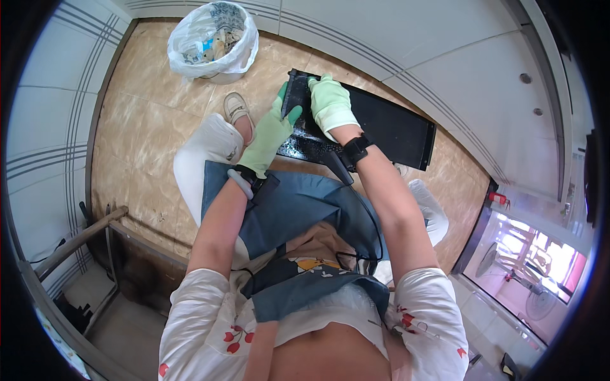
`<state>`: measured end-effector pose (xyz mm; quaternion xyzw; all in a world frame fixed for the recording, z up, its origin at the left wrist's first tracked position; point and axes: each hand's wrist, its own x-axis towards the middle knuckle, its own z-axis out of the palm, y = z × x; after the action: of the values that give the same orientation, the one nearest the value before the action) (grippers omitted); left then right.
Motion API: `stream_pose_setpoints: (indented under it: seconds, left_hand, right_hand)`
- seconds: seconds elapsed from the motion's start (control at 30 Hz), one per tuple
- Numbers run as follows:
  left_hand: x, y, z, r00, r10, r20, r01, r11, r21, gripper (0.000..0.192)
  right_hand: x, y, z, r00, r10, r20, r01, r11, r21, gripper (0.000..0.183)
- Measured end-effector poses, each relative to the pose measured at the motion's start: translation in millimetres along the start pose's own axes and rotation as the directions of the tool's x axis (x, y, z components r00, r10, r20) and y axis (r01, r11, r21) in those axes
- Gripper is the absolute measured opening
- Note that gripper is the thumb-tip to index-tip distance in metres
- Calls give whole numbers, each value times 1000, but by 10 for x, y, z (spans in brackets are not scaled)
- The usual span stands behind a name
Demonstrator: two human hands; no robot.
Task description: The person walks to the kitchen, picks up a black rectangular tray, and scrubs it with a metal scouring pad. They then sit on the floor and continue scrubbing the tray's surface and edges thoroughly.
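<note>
A long black panel (391,124) with raised edges lies at a slant low over the tiled floor, before my knees. Wet, shiny patches and some whitish streaks cover its left part. My left hand (274,128), in a light green rubber glove, grips the panel's left end, the thumb over the top face and the fingers along the outer edge. Gloved the same way, my right hand (331,102) rests on the panel near its far left corner with its fingers curled. Whether anything is under those fingers is hidden.
A bin (214,66) lined with a white plastic bag holds rubbish at the far left. White cabinet fronts (352,28) run close behind the panel. At lower left stands a wooden-and-metal frame (81,243). A doorway with fans (538,300) opens at right.
</note>
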<state>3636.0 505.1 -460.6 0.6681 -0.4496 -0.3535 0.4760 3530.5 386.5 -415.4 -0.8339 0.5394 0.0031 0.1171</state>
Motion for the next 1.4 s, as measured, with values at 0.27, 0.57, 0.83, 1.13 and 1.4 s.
stream_pose_setpoints:
  seconds: [0.27,0.57,0.83,1.13,1.4]
  left_hand:
    - [23,-80,15,979,191,-68,-185,979,87,56]
    - [24,-238,64,963,266,-54,-263,963,55,48]
    - [-29,-139,-81,994,-94,56,68,935,347,50]
    - [72,-398,-108,978,127,167,-62,936,-348,52]
    - [-49,-37,-126,938,-49,343,308,572,-760,68]
  right_hand:
    - [-24,-119,-8,993,16,-114,32,913,407,28]
    - [11,-53,45,989,-117,-91,139,946,294,21]
    - [-237,249,37,904,-426,-43,425,884,194,39]
    - [-968,1237,-367,922,-363,137,343,927,153,38]
    - [-676,109,-64,819,-497,-286,572,742,349,33]
